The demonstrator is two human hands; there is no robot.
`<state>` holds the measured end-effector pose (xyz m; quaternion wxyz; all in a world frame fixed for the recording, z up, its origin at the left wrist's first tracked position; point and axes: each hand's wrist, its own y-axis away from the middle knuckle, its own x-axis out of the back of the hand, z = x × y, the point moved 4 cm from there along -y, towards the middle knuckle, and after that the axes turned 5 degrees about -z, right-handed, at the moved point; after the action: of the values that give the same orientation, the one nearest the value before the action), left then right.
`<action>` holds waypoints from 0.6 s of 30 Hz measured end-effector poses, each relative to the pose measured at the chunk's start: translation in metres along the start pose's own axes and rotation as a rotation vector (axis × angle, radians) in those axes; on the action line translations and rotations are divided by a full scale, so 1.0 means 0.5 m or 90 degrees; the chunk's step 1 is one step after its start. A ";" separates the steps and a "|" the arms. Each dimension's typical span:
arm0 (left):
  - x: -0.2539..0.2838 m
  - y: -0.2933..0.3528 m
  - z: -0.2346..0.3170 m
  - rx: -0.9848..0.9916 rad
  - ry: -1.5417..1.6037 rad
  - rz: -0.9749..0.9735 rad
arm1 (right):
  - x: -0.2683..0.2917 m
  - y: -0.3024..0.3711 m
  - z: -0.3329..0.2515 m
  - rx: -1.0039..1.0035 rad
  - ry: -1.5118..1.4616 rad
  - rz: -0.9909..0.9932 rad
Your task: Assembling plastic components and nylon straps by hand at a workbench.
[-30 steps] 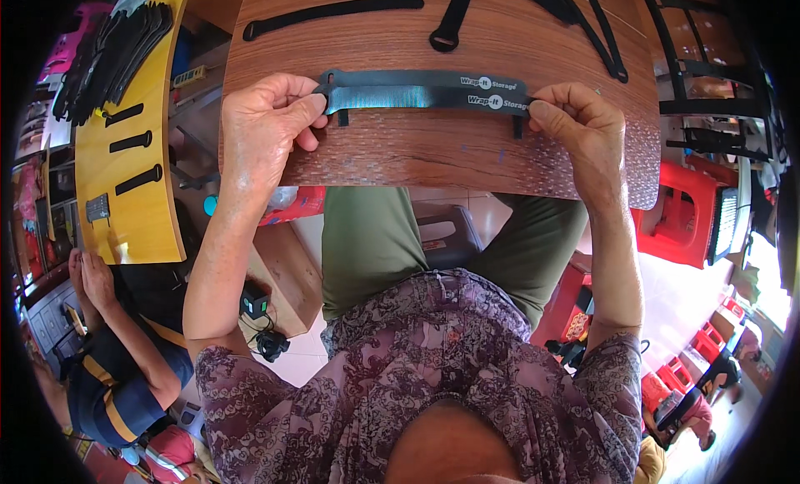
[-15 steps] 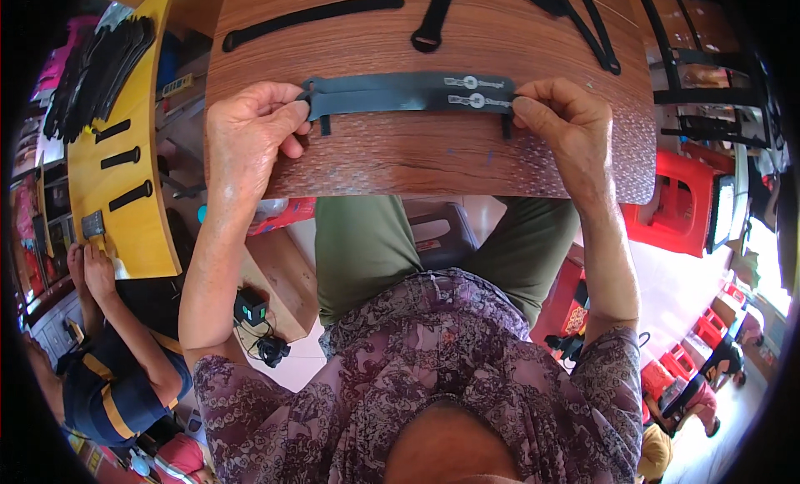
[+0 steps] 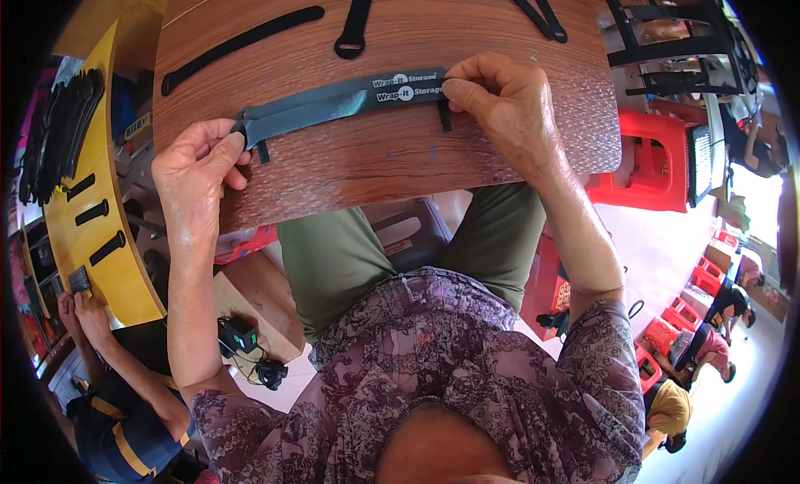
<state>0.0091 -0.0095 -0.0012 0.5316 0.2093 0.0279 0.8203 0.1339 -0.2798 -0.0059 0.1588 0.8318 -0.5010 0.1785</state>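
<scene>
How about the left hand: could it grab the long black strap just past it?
Probably yes, after letting go: the left hand is pinching the gray strips, but nothing seems to lie between it and the black strap.

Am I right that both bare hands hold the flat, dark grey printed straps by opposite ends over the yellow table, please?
Not quite: the left hand and right hand do hold the flat, dark grey printed straps by opposite ends, but over the brown wood-grained table, not a yellow one, as the head view shows.
</scene>
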 end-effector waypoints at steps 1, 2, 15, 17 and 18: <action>-0.001 0.000 0.000 -0.003 -0.003 0.002 | 0.001 0.000 -0.003 -0.002 0.010 0.003; -0.002 0.000 0.000 -0.003 -0.003 0.001 | 0.002 0.000 -0.004 -0.004 0.020 0.006; -0.001 -0.004 0.000 -0.007 -0.011 0.007 | -0.001 -0.008 0.003 0.008 0.089 0.010; 0.000 -0.004 0.000 -0.004 -0.009 0.006 | -0.002 -0.009 0.003 0.017 0.100 0.008; -0.001 -0.004 0.000 -0.005 -0.013 0.009 | -0.003 -0.010 0.004 0.017 0.100 0.007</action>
<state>0.0110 -0.0089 -0.0019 0.5270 0.2162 0.0179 0.8217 0.1379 -0.2775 -0.0087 0.1853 0.8144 -0.4894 0.2509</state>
